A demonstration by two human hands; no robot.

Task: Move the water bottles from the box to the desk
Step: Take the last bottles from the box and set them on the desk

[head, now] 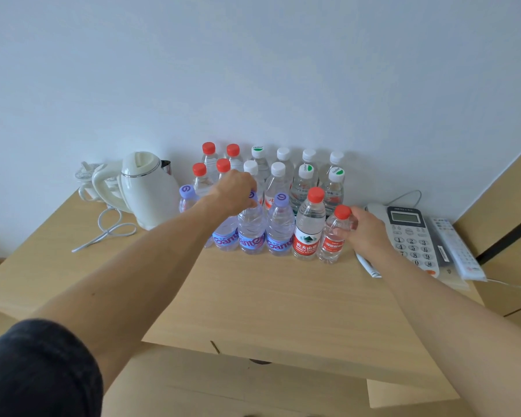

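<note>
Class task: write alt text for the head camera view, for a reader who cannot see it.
Two bare hands set water bottles on a wooden desk: the left hand grips a purple-capped bottle by its top, the right hand holds a small red-capped bottle. More bottles stand behind, between a white kettle and a desk phone.

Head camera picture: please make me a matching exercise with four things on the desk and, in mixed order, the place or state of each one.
Things:
1. kettle
2. telephone
3. small red-capped bottle
4. purple-capped bottle

Places or states:
A. held at the neck by the left hand
B. left of the bottles
C. held by the right hand
D. right of the bottles

Pairs: 1-B, 2-D, 3-C, 4-A
</note>
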